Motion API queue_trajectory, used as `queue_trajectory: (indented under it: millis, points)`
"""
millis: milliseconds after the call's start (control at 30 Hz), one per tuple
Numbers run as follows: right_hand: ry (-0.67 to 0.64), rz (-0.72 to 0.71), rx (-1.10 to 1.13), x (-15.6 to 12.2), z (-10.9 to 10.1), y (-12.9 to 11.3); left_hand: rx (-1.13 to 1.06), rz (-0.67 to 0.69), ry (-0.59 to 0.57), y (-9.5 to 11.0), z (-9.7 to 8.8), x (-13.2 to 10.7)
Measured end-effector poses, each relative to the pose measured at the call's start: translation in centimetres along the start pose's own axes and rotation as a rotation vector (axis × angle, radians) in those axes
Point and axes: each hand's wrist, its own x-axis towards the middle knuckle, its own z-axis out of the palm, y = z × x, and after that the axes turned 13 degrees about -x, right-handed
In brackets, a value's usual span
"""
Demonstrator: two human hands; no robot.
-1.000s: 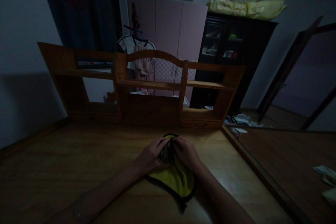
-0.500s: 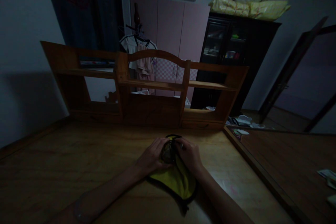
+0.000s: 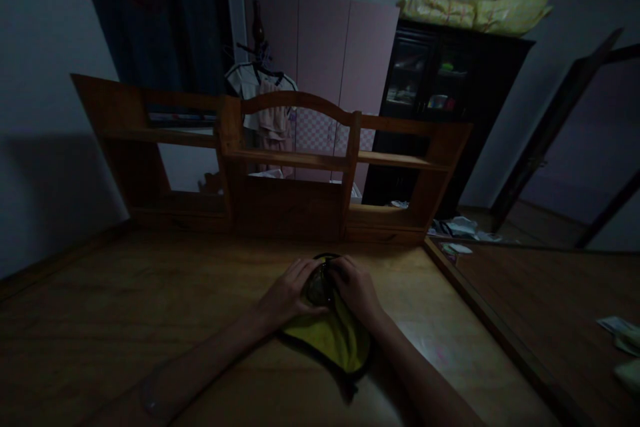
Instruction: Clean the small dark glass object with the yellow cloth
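A yellow cloth (image 3: 327,340) with dark edging lies on the wooden tabletop (image 3: 200,360), and a dark tip sticks out from its near end. Over its far part, my left hand (image 3: 290,293) curls around a round, dark, shiny object (image 3: 316,285), thumb on the near side and fingers on the far side. My right hand (image 3: 354,287) is closed beside that object's right edge, fingertips bent down at a dark strip there. What those fingertips pinch is hidden and too dark to make out.
A wooden shelf unit (image 3: 287,159) with small drawers runs along the table's far side. To the right, beyond a raised wooden edge (image 3: 480,307), is another brown surface (image 3: 545,293) with papers on it. A wall (image 3: 45,180) borders the left.
The view has shifted very slightly. Both hands stay on the round object and the cloth, with only a slight movement of the right fingers.
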Motion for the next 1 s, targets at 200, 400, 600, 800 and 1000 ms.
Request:
queue_trajectory:
  millis: [200,400,600,800,1000]
  points:
    - [-0.108,-0.081,0.124,-0.2,0.7,1.2,0.021,0.067,-0.012,-0.3,0.2,-0.2]
    - [-0.126,-0.091,0.169,-0.2,0.7,1.6,-0.031,0.015,-0.005,0.0,0.7,-0.2]
    - [-0.174,-0.085,0.312,0.1,0.7,1.9,-0.097,-0.029,-0.042,0.3,1.0,-0.1]
    - [-0.151,-0.101,0.301,0.1,1.0,1.8,-0.102,-0.032,-0.068,0.6,0.9,-0.1]
    - [-0.146,-0.092,0.235,0.0,0.9,1.2,-0.056,-0.042,-0.091,0.8,0.7,0.1]
